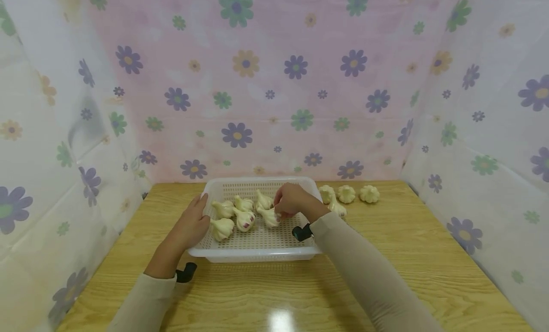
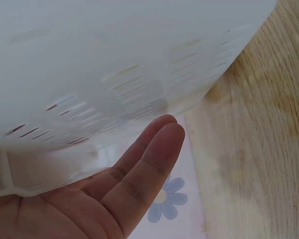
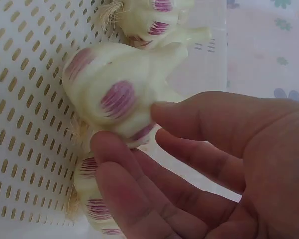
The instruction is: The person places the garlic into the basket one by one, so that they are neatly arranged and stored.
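A white perforated plastic basket (image 1: 257, 252) sits on the table, with several garlic bulbs (image 1: 245, 219) inside, mostly toward its left. My left hand (image 1: 188, 227) holds the basket's left side, the thumb near the rim. In the left wrist view, fingers (image 2: 144, 172) stretch along the outside of the wall; the thumb is hidden there. Over the basket's right half, my right hand (image 1: 295, 199) pinches a purple-streaked garlic bulb (image 3: 117, 94) between thumb and fingertips. That bulb is low in the basket, against other bulbs.
More garlic bulbs (image 1: 346, 194) lie on the wooden table (image 1: 386, 241) to the right of the basket, one of them partly behind the right wrist. Flower-patterned cloth (image 1: 274, 84) closes off the back and both sides. Dark wrist mounts (image 1: 302, 232) show at both cuffs.
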